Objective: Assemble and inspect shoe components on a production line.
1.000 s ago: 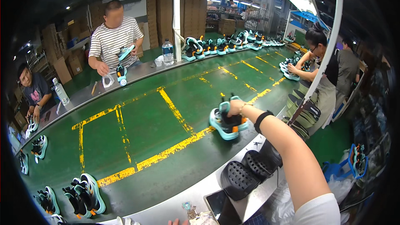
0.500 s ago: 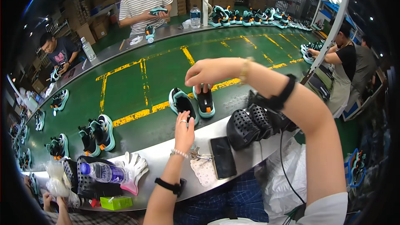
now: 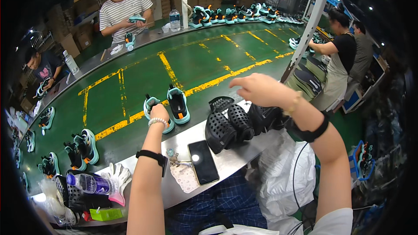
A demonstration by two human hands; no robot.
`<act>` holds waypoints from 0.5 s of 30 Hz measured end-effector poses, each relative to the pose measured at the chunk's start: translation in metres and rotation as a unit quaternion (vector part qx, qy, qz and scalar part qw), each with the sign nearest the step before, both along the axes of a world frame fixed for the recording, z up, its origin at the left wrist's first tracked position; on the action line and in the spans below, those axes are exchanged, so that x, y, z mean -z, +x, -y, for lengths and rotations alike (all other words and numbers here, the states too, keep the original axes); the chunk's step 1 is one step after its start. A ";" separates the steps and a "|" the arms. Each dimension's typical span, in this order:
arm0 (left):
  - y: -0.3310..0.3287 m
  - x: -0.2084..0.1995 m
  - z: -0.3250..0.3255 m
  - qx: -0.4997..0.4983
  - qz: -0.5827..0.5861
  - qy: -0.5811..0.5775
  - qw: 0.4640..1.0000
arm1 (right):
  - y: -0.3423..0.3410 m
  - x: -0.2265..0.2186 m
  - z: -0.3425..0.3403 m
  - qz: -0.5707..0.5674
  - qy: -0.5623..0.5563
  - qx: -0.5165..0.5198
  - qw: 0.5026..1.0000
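Side by side on the green tabletop in front of me stand two black and mint sneakers with orange heel tabs. My left hand (image 3: 159, 112) is closed at the opening of the left sneaker (image 3: 150, 103), its fingertips hidden in the shoe. Just to the right stands the other sneaker (image 3: 178, 106), untouched. My right hand (image 3: 257, 89) is raised over the right side, holding nothing, with the index finger stretched leftward and the others partly bent. Below it lie black perforated, clog-like pieces (image 3: 228, 124).
A phone (image 3: 203, 162) and keys (image 3: 180, 162) lie on the steel edge (image 3: 167, 191). Further left are a water bottle (image 3: 89, 183), white gloves (image 3: 116, 178) and more sneakers (image 3: 82, 149). A white post (image 3: 307, 28) rises at right. Co-workers handle shoes across the belt.
My left hand has gone from lying open by the left sneaker to closing at its opening. My right hand has left the right sneaker and moved right. The whole view has shifted.
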State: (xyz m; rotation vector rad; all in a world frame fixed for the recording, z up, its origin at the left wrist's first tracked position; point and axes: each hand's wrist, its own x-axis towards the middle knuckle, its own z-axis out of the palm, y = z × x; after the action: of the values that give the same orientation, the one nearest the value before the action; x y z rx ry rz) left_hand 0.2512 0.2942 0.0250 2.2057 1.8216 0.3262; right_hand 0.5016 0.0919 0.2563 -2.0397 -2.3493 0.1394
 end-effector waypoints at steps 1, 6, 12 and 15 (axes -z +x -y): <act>-0.002 0.000 -0.005 0.012 -0.043 -0.035 0.998 | -0.002 0.020 -0.019 0.012 -0.025 0.010 1.000; -0.009 0.012 -0.035 0.081 -0.124 -0.087 0.985 | 0.021 0.120 -0.097 0.056 -0.118 0.030 0.991; -0.002 0.030 -0.063 0.082 -0.190 -0.061 0.977 | 0.002 0.179 -0.147 0.111 -0.177 0.006 0.978; -0.006 0.046 -0.074 0.101 -0.222 -0.052 0.968 | -0.003 0.198 -0.160 0.145 -0.191 -0.025 0.970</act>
State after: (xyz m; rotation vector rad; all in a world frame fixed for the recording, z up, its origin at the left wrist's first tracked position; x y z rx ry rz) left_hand 0.2451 0.3687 -0.0210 2.5049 1.7354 -0.3236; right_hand 0.4989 0.2522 0.0578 -2.3049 -2.7318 0.3418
